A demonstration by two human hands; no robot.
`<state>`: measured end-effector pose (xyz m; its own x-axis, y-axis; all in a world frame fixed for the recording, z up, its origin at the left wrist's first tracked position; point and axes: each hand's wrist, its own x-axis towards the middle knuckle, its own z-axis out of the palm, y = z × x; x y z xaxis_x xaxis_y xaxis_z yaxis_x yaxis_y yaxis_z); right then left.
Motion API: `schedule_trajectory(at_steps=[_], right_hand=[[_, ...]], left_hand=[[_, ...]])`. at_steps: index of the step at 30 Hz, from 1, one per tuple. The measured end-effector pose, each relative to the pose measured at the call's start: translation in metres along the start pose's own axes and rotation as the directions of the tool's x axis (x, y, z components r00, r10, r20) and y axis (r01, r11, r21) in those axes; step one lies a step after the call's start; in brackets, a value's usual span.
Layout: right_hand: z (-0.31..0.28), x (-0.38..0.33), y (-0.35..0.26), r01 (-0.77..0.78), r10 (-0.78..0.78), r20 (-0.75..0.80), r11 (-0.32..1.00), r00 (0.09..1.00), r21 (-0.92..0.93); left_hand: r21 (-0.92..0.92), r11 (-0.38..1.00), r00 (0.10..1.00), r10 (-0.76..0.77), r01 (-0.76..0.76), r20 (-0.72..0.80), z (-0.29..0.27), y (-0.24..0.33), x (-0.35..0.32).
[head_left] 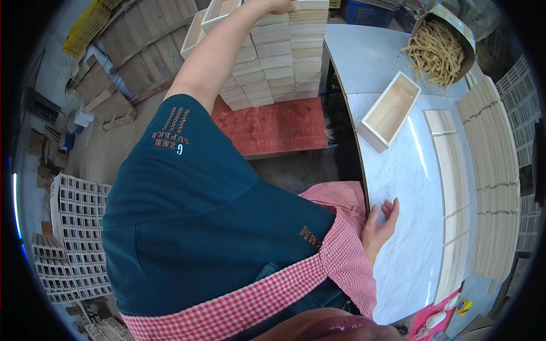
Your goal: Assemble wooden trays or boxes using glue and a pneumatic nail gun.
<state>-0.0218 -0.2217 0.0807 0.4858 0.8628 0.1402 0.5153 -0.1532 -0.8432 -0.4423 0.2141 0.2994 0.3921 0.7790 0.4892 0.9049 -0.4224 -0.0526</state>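
Red desk [278, 133] likely lifts the wooden stack [273, 52] within reach | my left hand [278, 5] there, grip I can't tell | right hand [382, 228] open, empty

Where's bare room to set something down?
The marbled tabletop is bare between the right hand and the pale wooden slats, and beyond the open wooden box, left of the tan strips. Crowded: right side, with packed wood pieces.

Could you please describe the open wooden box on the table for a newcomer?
Find the marbled table on the right. Near its left edge, below the tangled tan strips, sits the pale box, hollow and open-topped, unlike the flat wooden slats beside it.
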Motion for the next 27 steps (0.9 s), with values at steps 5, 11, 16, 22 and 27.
schedule_trajectory(at_steps=[5, 11, 16, 22, 27], right_hand=[[0.0, -0.004, 0.005, 0.006, -0.006, -0.001, 1.0, 1.0, -0.012], [0.0, -0.001, 0.003, -0.006, 0.006, 0.012, 1.0, 1.0, -0.015], [0.002, -0.003, 0.006, 0.0, 0.0, -0.001, 1.0, 1.0, -0.027], [0.004, -0.003, 0.008, 0.024, -0.024, 0.005, 0.999, 1.0, -0.041], [-0.001, -0.007, 0.009, 0.018, -0.018, 0.0, 0.998, 1.0, -0.058]], left_hand=[[-0.01, 1.0, 1.0, -0.002, 0.003, 0.019, 0.004, -0.022, -0.012], [0.027, 0.997, 0.996, -0.07, 0.068, 0.059, 0.0, -0.038, -0.025], [0.087, 0.982, 0.98, -0.178, 0.17, 0.091, -0.015, -0.037, -0.057], [0.145, 0.949, 0.947, -0.299, 0.281, 0.117, -0.036, -0.059, -0.092], [0.175, 0.923, 0.915, -0.37, 0.343, 0.161, -0.058, -0.087, -0.129]])
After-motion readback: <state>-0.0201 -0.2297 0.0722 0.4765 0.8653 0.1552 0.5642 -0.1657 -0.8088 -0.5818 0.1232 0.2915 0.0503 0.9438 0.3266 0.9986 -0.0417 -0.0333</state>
